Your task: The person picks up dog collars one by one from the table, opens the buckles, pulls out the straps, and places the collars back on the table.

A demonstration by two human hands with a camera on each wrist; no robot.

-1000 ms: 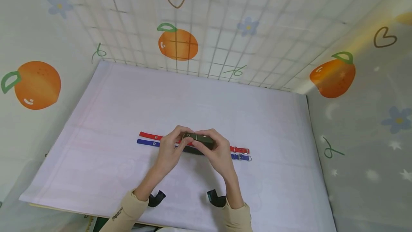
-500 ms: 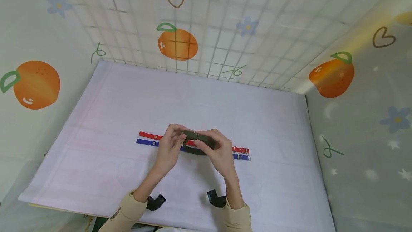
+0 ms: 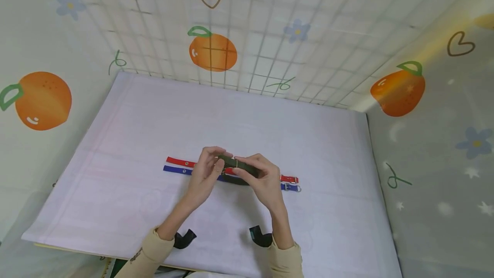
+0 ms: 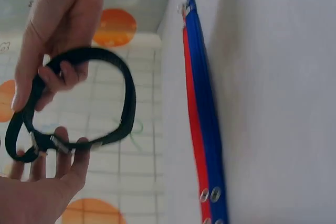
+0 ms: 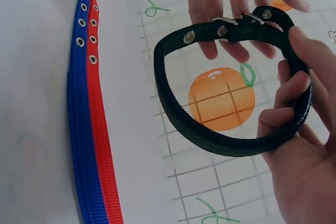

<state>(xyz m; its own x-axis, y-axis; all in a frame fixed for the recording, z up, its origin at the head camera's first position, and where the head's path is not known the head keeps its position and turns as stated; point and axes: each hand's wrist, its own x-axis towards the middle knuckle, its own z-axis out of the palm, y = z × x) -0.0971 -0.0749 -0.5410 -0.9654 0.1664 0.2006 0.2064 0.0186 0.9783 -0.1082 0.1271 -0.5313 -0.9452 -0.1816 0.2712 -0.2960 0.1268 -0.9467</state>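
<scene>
A dark green buckle collar (image 3: pixel 228 161), bent into a loop, is held above the table. My right hand (image 3: pixel 264 180) grips its band, with the thumb on one side and curled fingers around it in the right wrist view. My left hand (image 3: pixel 206 177) has its fingers behind the collar's metal buckle (image 5: pixel 226 23), the thumb raised apart from the band. The strap's eyeleted end passes through the buckle area and curves back in a small loop. Beneath the hands lie a red collar (image 3: pixel 179 162) and a blue collar (image 3: pixel 175 170), flat and side by side, partly hidden.
White cloth covers the table (image 3: pixel 328 149). Black curved pieces, one (image 3: pixel 185 239) by the left wrist and another (image 3: pixel 260 237) by the right, show at the sleeves. Printed curtains and a wire grid (image 3: pixel 266 59) enclose the back and sides.
The green collar has turned slightly between the hands, its strap shifting. My left thumb has come away from the band, while my right hand keeps its grip. The red and blue collars stay put.
</scene>
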